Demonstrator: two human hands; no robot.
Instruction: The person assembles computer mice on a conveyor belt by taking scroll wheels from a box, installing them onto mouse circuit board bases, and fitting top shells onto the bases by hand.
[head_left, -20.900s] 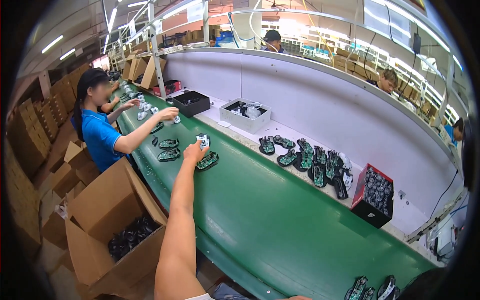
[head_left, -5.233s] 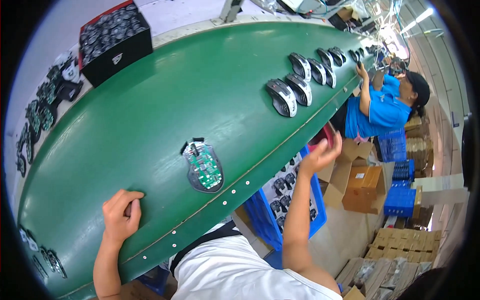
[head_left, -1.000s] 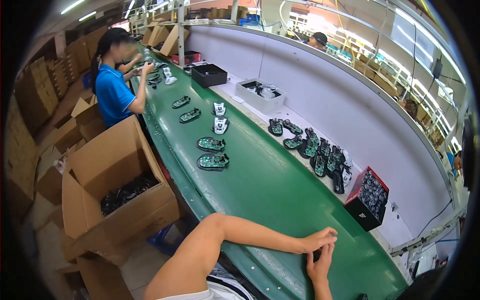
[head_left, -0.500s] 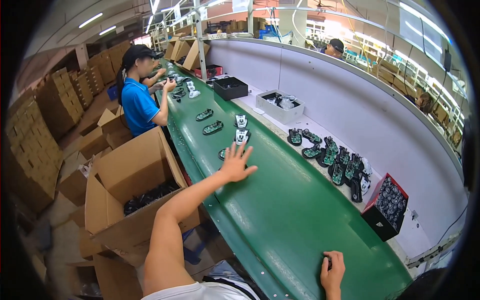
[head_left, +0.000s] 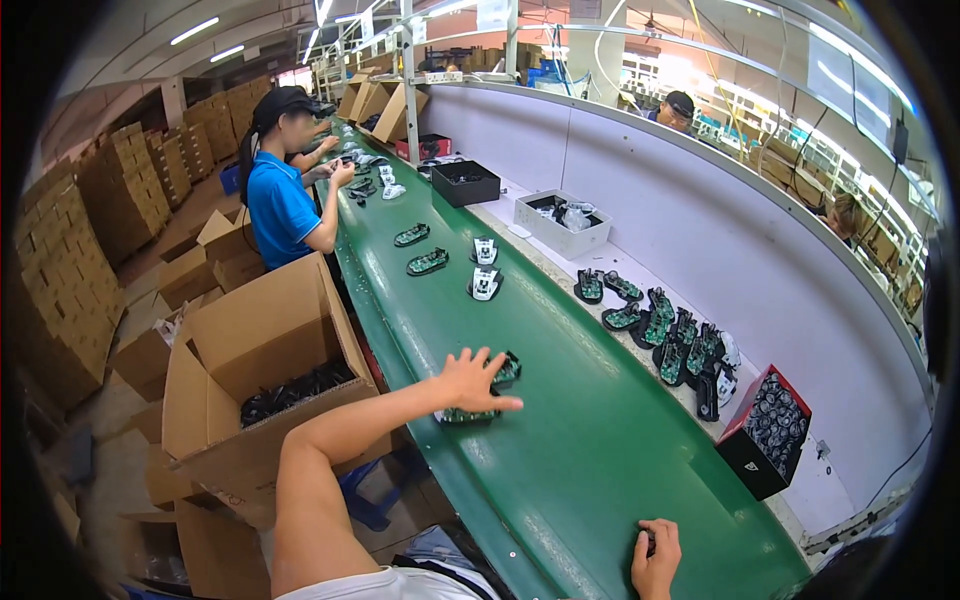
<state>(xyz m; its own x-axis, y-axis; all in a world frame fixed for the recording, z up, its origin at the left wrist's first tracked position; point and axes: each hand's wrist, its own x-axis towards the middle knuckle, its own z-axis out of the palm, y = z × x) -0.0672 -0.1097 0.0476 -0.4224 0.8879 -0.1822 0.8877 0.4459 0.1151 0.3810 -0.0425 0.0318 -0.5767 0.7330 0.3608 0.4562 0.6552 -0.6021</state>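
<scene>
Boards [head_left: 468, 415] partly hidden | left hand [head_left: 472, 383] spread over them | right hand [head_left: 657, 562] gripping obscured dark item [head_left: 650, 544]

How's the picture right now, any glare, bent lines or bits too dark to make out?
Head view: pale glare streaks the green belt; head view: the white partition bows along its top edge, and the corners go black; head view: the ceiling lamps burn out white; head view: the dark object at the right hand is too small to identify.

no readable words, white emblem [head_left: 752, 466] on box [head_left: 772, 482]
</scene>
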